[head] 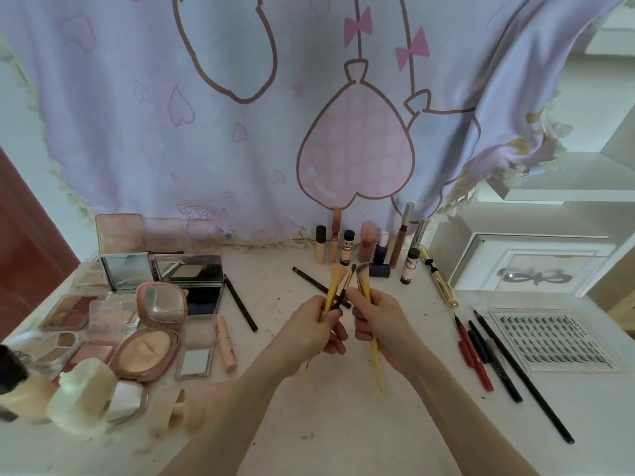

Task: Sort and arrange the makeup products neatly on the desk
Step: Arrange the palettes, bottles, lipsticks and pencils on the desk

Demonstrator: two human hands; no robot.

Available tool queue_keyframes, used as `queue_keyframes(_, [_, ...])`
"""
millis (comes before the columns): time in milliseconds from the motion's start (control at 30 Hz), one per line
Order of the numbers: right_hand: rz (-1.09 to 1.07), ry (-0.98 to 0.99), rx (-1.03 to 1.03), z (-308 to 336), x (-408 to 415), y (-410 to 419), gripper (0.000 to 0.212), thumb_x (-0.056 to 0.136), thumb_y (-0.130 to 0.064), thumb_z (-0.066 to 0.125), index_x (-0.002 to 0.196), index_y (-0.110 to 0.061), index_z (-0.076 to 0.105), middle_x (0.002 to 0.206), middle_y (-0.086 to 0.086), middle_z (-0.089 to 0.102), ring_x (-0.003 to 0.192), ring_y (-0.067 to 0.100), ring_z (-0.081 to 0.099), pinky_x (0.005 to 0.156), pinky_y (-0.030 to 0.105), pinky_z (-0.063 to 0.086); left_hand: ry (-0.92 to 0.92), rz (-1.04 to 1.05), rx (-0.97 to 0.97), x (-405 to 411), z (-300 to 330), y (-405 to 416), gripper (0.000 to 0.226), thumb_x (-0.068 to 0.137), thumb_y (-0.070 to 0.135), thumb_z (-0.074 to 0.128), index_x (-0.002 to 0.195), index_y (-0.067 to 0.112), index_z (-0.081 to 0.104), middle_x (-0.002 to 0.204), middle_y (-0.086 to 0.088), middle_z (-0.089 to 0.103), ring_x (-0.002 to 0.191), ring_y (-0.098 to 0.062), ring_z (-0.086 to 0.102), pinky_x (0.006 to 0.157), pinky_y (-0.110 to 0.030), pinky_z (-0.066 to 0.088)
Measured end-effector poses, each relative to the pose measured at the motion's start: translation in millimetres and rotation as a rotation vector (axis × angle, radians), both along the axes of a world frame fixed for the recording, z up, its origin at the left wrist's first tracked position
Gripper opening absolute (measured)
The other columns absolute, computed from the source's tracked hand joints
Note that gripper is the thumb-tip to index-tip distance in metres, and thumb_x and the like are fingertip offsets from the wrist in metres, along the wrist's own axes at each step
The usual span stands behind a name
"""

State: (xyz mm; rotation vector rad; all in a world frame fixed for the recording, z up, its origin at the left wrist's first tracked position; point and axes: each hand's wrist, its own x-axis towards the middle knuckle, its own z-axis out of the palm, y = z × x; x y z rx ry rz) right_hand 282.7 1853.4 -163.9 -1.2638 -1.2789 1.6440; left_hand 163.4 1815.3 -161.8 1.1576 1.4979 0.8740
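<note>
Two grips, left hand (318,333) and right hand (378,324), hold yellow-handled brushes (372,345) upright.

A pale lilac cloth (240,132) hangs across the wall behind the counter, printed with a big pink heart-shaped balloon (355,146), small outlined hearts and two pink bows (412,49). Its lower hem carries a cream fringe (457,201) that brushes the back of the counter. On the right stand white shelves (563,180), and below them a white drawer front (536,266) with a bow-shaped metal handle (537,278). At far left a reddish-brown door (24,255) shows.
</note>
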Motion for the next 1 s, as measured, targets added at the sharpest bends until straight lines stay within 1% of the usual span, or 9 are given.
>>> queue_keyframes(133, [-0.025,-0.096,0.099,1,-10,-1,0.021,0.089,-0.018,0.062,0.07,-0.01,0.057,0.052,-0.002,0.041,0.045,0.01,0.035,0.043,0.018,0.033,0.004,-0.049,-0.058,-3,3,-3,0.023,0.1,0.023,0.034,0.093,0.009,0.051,0.068,-0.007,0.059,0.056,-0.016,0.064,0.057,-0.023,0.055])
queue_keyframes(300, [0.016,-0.109,0.095,4,-16,2,0.014,0.088,-0.019,0.063,0.081,-0.007,0.065,0.061,0.002,0.051,0.05,0.01,0.043,0.048,0.018,0.038,0.064,-0.113,-0.044,-7,5,-4,0.024,0.1,0.023,0.032,0.085,0.014,0.049,0.065,-0.005,0.056,0.061,-0.018,0.066,0.066,-0.028,0.057])
queue_keyframes(400, [0.036,-0.135,0.103,8,-20,5,0.019,0.094,-0.021,0.052,0.085,-0.007,0.061,0.062,0.001,0.048,0.053,0.01,0.045,0.05,0.019,0.042,0.126,-0.168,-0.043,-10,8,-4,0.025,0.1,0.026,0.035,0.084,0.015,0.052,0.067,-0.003,0.063,0.062,-0.013,0.065,0.066,-0.024,0.056])
queue_keyframes(467, [0.036,-0.197,0.093,11,-25,12,0.025,0.099,-0.025,0.042,0.084,-0.009,0.055,0.064,0.0,0.044,0.056,0.011,0.043,0.051,0.018,0.04,0.243,-0.181,-0.039,-16,8,-5,0.03,0.099,0.031,0.037,0.09,0.012,0.058,0.071,0.001,0.065,0.065,-0.008,0.064,0.07,-0.022,0.055])
queue_keyframes(533, [0.041,-0.248,0.074,12,-34,20,0.029,0.101,-0.029,0.036,0.081,-0.012,0.05,0.066,0.001,0.042,0.059,0.013,0.042,0.057,0.022,0.04,0.481,-0.123,0.038,-27,6,-8,0.033,0.098,0.033,0.037,0.102,0.011,0.061,0.082,0.003,0.066,0.075,-0.008,0.062,0.075,-0.022,0.051])
queue_keyframes(633, [0.052,-0.155,-0.008,15,-50,31,0.029,0.102,-0.025,0.033,0.081,-0.011,0.048,0.067,0.004,0.049,0.062,0.016,0.05,0.067,0.029,0.046,0.851,0.029,0.164,-50,0,-14,0.035,0.099,0.031,0.034,0.122,0.012,0.053,0.117,-0.005,0.054,0.104,-0.016,0.052,0.084,-0.023,0.04])
queue_keyframes(733, [0.075,-0.078,-0.053,22,-63,39,0.026,0.102,-0.022,0.033,0.085,-0.008,0.047,0.064,0.008,0.054,0.06,0.021,0.057,0.07,0.034,0.05,1.05,0.042,0.091,-68,-11,-14,0.044,0.099,0.035,0.031,0.137,0.011,0.037,0.143,-0.01,0.034,0.134,-0.025,0.028,0.105,-0.034,0.029])
queue_keyframes(867, [0.099,-0.076,-0.094,27,-77,45,0.025,0.102,-0.019,0.035,0.086,-0.006,0.049,0.063,0.009,0.052,0.057,0.022,0.056,0.066,0.036,0.053,1.105,-0.032,-0.078,-71,-19,-8,0.054,0.099,0.041,0.026,0.143,0.009,0.021,0.152,-0.019,0.011,0.141,-0.033,0.007,0.113,-0.04,0.014])
queue_keyframes(1000, [0.138,-0.148,-0.051,28,-82,52,0.018,0.101,-0.016,0.034,0.1,-0.003,0.047,0.068,0.008,0.05,0.054,0.017,0.048,0.053,0.028,0.047,1.114,-0.088,-0.09,-64,-17,-5,0.049,0.101,0.036,0.024,0.138,0.005,0.029,0.153,-0.018,0.008,0.142,-0.028,0.005,0.11,-0.046,0.016])
